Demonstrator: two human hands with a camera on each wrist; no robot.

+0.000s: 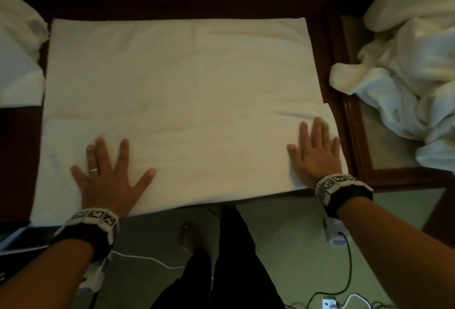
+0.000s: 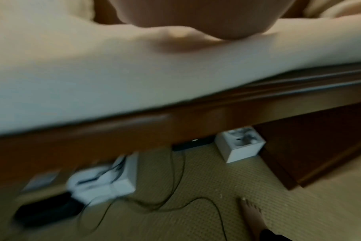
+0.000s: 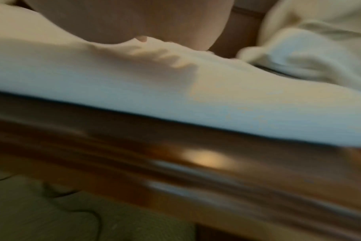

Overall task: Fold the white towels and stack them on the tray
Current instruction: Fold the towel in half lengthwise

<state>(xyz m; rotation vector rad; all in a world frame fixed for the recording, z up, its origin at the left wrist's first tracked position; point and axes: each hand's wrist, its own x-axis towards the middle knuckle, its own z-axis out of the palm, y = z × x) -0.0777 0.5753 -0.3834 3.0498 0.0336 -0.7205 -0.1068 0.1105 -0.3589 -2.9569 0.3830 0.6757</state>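
A large white towel (image 1: 182, 102) lies spread flat over the dark wooden table (image 1: 337, 102), its near edge hanging slightly past the table's front. My left hand (image 1: 108, 173) presses flat on its near left part with fingers spread. My right hand (image 1: 317, 151) lies flat near the towel's near right corner. Both wrist views are blurred and show only the heel of each palm on the towel (image 2: 113, 70) (image 3: 134, 84) above the table's wooden edge. No tray is clearly recognisable.
A heap of crumpled white towels (image 1: 406, 74) lies at the right on a glass-topped wooden surface (image 1: 384, 146). More white cloth (image 1: 17, 62) sits at the left. On the carpet below are cables (image 1: 344, 279), white socket boxes (image 2: 239, 143) and my bare foot (image 1: 187, 239).
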